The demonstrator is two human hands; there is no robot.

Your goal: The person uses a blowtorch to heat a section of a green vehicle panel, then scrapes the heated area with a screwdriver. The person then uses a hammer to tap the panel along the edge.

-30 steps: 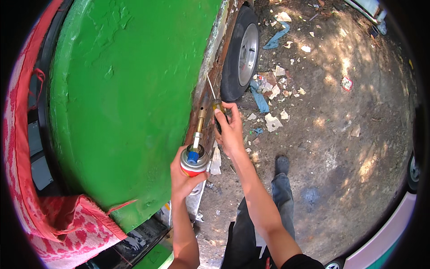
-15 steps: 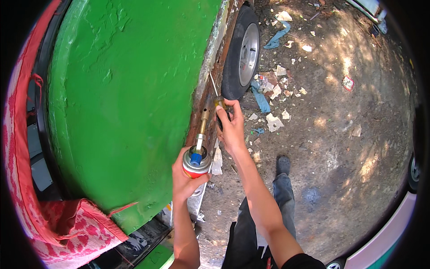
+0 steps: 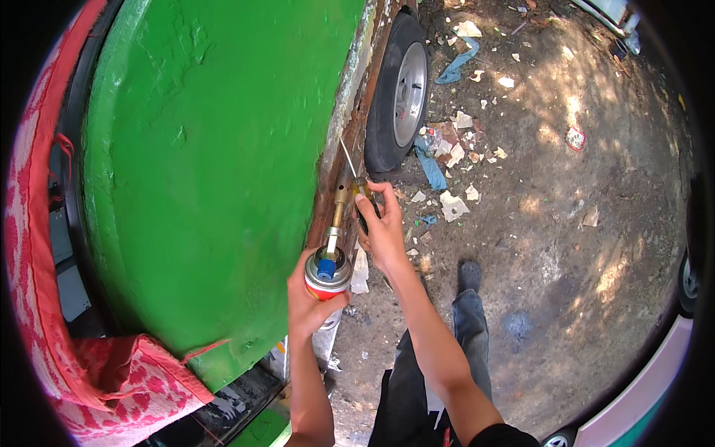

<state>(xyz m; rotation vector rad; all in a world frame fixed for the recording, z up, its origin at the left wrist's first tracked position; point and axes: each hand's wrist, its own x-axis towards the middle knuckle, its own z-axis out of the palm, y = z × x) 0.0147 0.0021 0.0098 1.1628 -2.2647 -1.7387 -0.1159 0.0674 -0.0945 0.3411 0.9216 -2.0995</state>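
My left hand (image 3: 307,299) is wrapped round the red and silver can of a gas blowtorch (image 3: 328,272). The torch has a blue knob and a brass nozzle pointing away from me, along the edge of a green car panel (image 3: 216,171). In my right hand (image 3: 384,227) is a screwdriver (image 3: 360,188) with a yellowish, see-through handle. Its thin shaft slants up and left, and the tip is at the rusty, flaking side (image 3: 350,153) of the car body. The screwdriver handle lies just right of the nozzle. I cannot make out a flame.
A car wheel (image 3: 402,97) stands beyond my right hand. Paint flakes (image 3: 453,206) and blue cloth scraps (image 3: 430,162) litter the dirt ground. A red patterned cloth (image 3: 141,387) hangs at the left. Another vehicle's side (image 3: 640,387) shows at the lower right.
My right hand has drawn the screwdriver slightly nearer along the rusty edge, its tip now lower and further left. The left hand and the blowtorch have hardly moved.
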